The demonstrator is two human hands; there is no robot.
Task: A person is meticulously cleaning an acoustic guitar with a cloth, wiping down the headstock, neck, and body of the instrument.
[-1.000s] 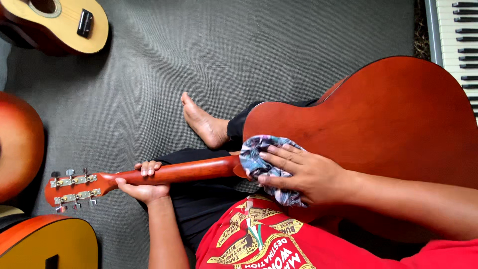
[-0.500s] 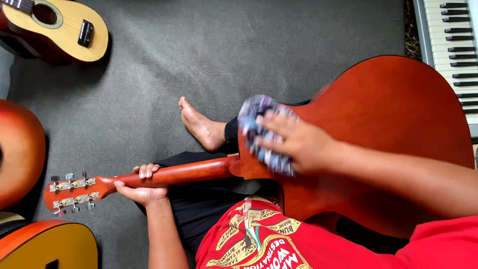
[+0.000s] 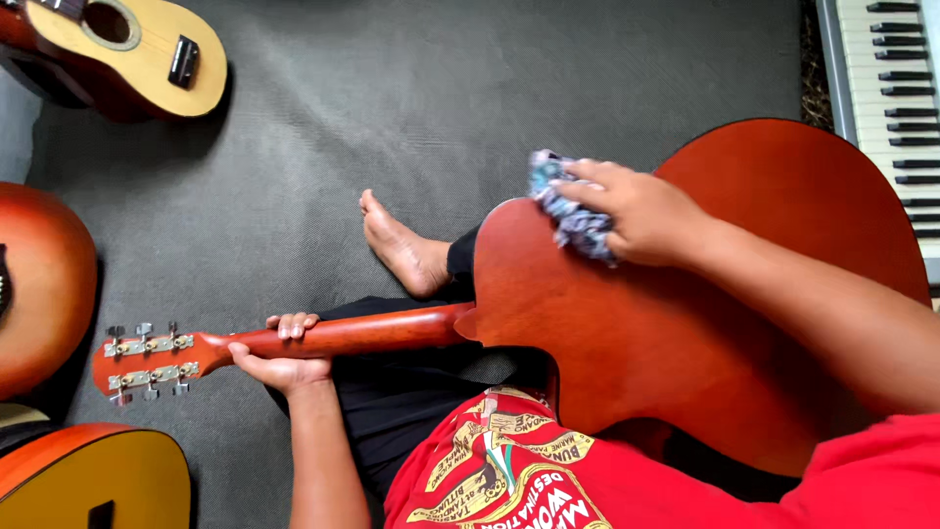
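While gripping cloth [image 3: 573,211], hands (right [image 3: 636,211]) near guitar [image 3: 685,323] edge.

Glossy wooden guitar [image 3: 666,333], fuzzy cloth [image 3: 573,211], metal tuners [image 3: 147,358].

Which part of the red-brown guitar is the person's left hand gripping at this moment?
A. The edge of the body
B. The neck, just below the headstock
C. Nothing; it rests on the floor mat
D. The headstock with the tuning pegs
B. The left hand wraps around the neck of the guitar just beside the headstock, while the right hand presses a cloth on the guitar's back.
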